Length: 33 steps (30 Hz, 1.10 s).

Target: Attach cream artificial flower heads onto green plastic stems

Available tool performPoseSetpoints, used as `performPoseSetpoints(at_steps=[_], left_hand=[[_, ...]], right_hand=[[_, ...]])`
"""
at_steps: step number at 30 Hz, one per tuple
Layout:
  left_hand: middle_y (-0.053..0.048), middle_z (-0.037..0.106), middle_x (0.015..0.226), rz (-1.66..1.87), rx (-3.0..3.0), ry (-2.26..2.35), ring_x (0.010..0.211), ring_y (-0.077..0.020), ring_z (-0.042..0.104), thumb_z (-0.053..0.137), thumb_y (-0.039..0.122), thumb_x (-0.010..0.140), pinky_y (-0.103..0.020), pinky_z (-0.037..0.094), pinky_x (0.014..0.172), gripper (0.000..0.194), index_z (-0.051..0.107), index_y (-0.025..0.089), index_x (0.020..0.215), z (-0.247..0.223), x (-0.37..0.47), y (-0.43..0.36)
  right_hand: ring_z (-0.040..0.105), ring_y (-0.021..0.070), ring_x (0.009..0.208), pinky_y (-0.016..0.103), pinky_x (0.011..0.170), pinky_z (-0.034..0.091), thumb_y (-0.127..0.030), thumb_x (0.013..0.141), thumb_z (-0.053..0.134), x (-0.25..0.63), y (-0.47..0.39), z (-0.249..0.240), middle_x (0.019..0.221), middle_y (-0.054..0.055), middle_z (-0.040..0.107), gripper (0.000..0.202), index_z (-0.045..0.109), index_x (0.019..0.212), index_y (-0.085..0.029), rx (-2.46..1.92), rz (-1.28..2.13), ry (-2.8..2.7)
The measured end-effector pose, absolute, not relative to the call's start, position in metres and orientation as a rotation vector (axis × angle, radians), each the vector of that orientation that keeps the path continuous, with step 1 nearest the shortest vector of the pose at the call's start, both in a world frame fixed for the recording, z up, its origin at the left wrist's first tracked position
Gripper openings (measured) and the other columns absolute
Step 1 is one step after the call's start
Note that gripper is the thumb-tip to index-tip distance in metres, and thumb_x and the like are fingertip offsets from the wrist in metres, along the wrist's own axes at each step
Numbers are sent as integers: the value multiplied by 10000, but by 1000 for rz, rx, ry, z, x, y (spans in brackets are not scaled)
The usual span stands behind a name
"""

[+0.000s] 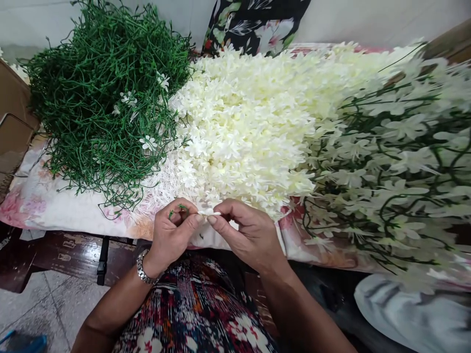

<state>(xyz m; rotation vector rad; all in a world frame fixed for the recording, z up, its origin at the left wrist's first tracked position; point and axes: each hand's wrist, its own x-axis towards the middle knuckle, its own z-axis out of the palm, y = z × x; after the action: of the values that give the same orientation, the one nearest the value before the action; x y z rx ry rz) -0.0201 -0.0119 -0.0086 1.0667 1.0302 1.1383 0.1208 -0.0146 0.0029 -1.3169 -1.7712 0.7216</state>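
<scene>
Head view shows a heap of loose white blossoms [250,122] lying just beyond the fingers, a tangle of green stems [106,93] off beyond the left hand [172,230], finished sprays [397,162] beyond the right hand [246,233]. Between both hands, equally near, a single white flower [210,213] lies crosswise. Right fingers [221,208] pinch it shut; left fingers [191,220] pinch a short green stem [182,208] beside it.

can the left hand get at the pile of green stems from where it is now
Probably yes. The pile of green stems lies open on the cloth just up and left of the left hand, with nothing between them. But its fingers already pinch a green stem piece, so that would likely have to go first.
</scene>
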Motion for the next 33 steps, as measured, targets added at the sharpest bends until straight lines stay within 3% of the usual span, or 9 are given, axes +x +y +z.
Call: performPoseSetpoints(at_steps=[5,11,15,19,26,33], left_hand=[[52,412,518,1030,1077,1008,427,-37,339,587,270,717,-150,273,402,156,566,160,825,-10,-27,-17],[17,499,586,1159,1148,1143,473,-53,389,549,251,738,-167,305,436,117,588,143,715,-13,-31,-21],[13,509,602,1222,1274,1315,525,-71,434,529,203,743,-180,344,489,93,578,145,690,-13,-32,-23],[-5,553,644,1215,1340,1230,600,-89,491,535,198,749,-195,382,552,94,603,151,705,-13,-34,-23],[-5,597,651,1148,1028,1064,529,-70,486,575,254,732,-178,367,470,109,631,175,780,-17,-35,-25],[-3,589,586,1186,917,1152,488,-72,481,621,312,679,-172,361,426,159,630,155,707,-20,-34,-24]], right_hand=[[452,59,533,183,509,357,-192,759,499,118,-16,2,589,-36,501,73,513,691,-169,-1295,768,-1821],[475,68,570,191,538,374,-182,777,463,113,-17,0,630,-23,519,67,522,746,-171,-1242,841,-1881],[477,68,590,187,546,387,-250,743,540,108,-16,-1,697,-16,523,145,513,864,-174,-1227,797,-1891],[452,60,542,178,506,367,-254,738,555,105,-13,-2,603,-36,485,97,503,722,-174,-1238,804,-1854],[479,66,554,184,516,374,-197,773,494,108,-12,-2,623,-22,525,45,507,738,-172,-1215,710,-1912],[531,66,581,175,524,404,-165,774,483,107,-17,-4,675,-20,580,86,538,839,-181,-1232,684,-1886]])
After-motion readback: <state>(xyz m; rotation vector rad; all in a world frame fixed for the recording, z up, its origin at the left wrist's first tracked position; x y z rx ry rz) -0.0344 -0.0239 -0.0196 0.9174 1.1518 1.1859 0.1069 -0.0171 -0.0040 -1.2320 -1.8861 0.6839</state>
